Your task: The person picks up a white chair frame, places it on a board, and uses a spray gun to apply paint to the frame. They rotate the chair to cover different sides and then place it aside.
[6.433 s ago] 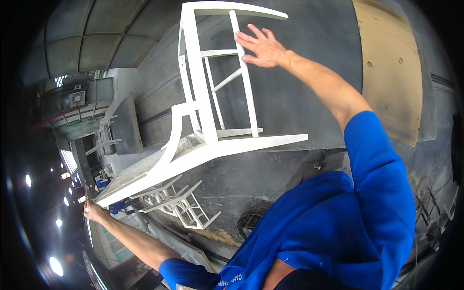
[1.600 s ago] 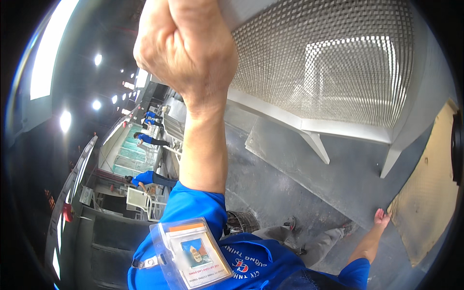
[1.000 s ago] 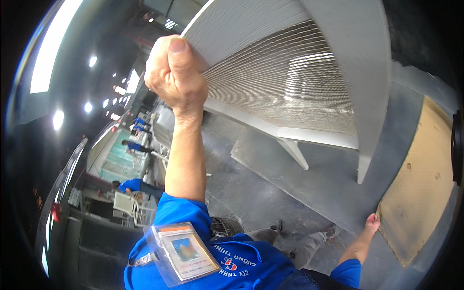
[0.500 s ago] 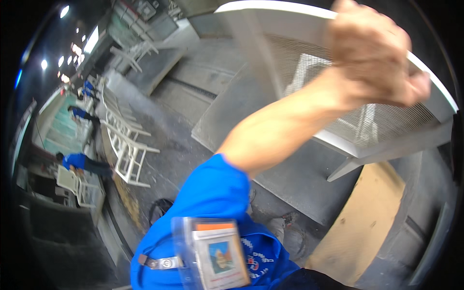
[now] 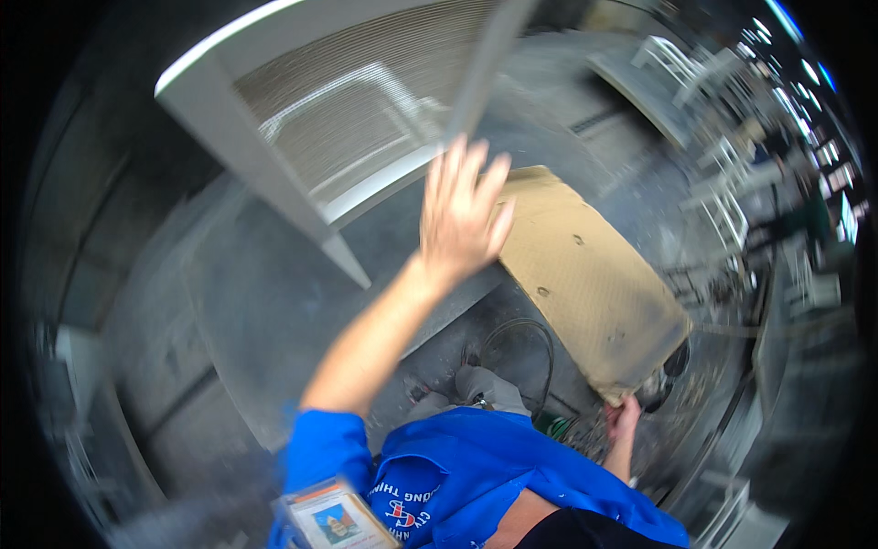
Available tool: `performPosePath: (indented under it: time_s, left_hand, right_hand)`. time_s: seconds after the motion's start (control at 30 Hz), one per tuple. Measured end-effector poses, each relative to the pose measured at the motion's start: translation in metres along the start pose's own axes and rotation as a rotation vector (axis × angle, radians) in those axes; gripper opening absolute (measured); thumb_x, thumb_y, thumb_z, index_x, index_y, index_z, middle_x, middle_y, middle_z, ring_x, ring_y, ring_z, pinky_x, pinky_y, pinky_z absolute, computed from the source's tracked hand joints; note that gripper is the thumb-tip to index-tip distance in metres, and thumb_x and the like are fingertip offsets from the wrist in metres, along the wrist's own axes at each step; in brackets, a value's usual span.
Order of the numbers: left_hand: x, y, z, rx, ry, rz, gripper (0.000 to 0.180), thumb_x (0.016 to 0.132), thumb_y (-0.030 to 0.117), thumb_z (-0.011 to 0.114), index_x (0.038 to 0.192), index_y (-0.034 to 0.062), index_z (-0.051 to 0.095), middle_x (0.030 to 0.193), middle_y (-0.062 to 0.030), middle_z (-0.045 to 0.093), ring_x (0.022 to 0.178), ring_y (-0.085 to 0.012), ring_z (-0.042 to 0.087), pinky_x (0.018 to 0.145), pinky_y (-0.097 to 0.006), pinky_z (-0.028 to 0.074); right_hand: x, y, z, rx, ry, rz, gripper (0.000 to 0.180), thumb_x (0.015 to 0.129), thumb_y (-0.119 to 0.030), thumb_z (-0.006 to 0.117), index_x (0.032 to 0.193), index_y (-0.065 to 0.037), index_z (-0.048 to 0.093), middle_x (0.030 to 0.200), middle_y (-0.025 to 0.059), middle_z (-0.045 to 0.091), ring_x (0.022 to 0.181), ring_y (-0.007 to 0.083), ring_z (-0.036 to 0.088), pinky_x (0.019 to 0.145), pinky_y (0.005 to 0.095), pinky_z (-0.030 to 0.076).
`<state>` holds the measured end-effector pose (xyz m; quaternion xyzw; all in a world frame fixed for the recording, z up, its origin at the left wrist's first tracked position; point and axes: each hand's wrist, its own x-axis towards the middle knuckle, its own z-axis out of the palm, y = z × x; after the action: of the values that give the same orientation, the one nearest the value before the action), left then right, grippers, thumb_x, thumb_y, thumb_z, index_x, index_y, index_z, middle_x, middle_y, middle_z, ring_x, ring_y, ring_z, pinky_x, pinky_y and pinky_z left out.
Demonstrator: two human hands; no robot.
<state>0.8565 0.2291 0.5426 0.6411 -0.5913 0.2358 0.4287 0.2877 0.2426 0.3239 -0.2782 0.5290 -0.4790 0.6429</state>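
Left hand (image 5: 462, 215) is raised, fingers spread wide, palm away from camera, holding nothing. White chair (image 5: 338, 137) hangs overhead just up and left of it: woven mesh seat panel framed in white, one white leg running from top centre down to the fingertips. Fingertips look to be at or just short of that leg and the seat frame's lower edge; blur prevents telling contact from a small gap. Seat's long edge runs diagonally, upper left to lower right, so the nearest graspable rail lies directly above the fingers.

Right hand (image 5: 625, 419) is low, well apart from the chair, down beside the lower corner of a brown board (image 5: 590, 279) lying on the grey floor (image 5: 256, 302); closed or open, cannot tell.

Left hand is clearly the nearer one to the chair.
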Motion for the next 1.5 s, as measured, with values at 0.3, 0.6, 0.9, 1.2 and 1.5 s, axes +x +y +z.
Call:
performPosePath:
  time_s: [0.3,0.6,0.9,1.2,1.5]
  left_hand:
    - [-0.216,0.134,0.051,-0.589,-0.693,0.058,0.102,0.074,0.026,0.089,0.158,0.0132,0.031,0.151,-0.0279,0.036,0.139,-0.0524,0.037,0.114,-0.071,0.029]
    - [-0.130,0.193,0.032,-0.615,-0.350,0.099,0.051,0.076,0.004,0.082,0.124,0.0065,0.064,0.118,-0.0167,0.064,0.112,-0.0359,0.064,0.097,-0.048,0.053]
    - [-0.110,0.193,-0.103,-0.583,-0.008,-0.022,0.019,0.084,-0.006,0.072,0.100,0.0026,0.071,0.091,-0.0139,0.072,0.079,-0.0281,0.070,0.070,-0.035,0.057]
    - [-0.186,0.117,-0.342,-0.320,0.116,-0.110,0.022,0.074,-0.003,0.074,0.093,0.0058,0.070,0.083,-0.0106,0.069,0.072,-0.0293,0.067,0.063,-0.037,0.055]
    - [-0.334,0.120,-0.593,0.337,0.437,-0.198,0.021,0.080,0.027,0.079,0.084,0.0107,0.067,0.078,-0.0030,0.062,0.068,-0.0256,0.063,0.064,-0.036,0.051]
  right_hand:
    - [-0.130,-0.088,0.124,-0.151,-0.048,-0.394,0.014,0.095,-0.004,0.061,0.081,-0.006,0.059,0.100,0.0026,0.065,0.088,0.0096,0.057,0.085,0.0261,0.045]
    - [-0.196,-0.145,0.164,-0.369,-0.048,-0.878,0.028,0.092,-0.004,0.068,0.072,-0.002,0.048,0.110,0.0087,0.050,0.095,0.0123,0.048,0.081,0.0230,0.039]
    - [-0.199,-0.177,0.164,-0.400,0.107,-1.408,0.063,0.084,-0.026,0.084,0.135,-0.005,0.053,0.156,0.0201,0.032,0.135,0.0297,0.047,0.105,0.0421,0.046]
    - [-0.243,-0.147,0.234,-0.760,-0.158,-1.364,0.099,0.070,-0.008,0.087,0.157,-0.011,0.040,0.162,0.0112,0.040,0.151,0.0281,0.033,0.124,0.0464,0.024]
    - [-0.339,-0.018,0.395,-0.740,-1.120,-1.020,0.046,0.078,0.005,0.079,0.123,0.004,0.068,0.112,0.0106,0.074,0.099,0.0200,0.066,0.091,0.0338,0.053]
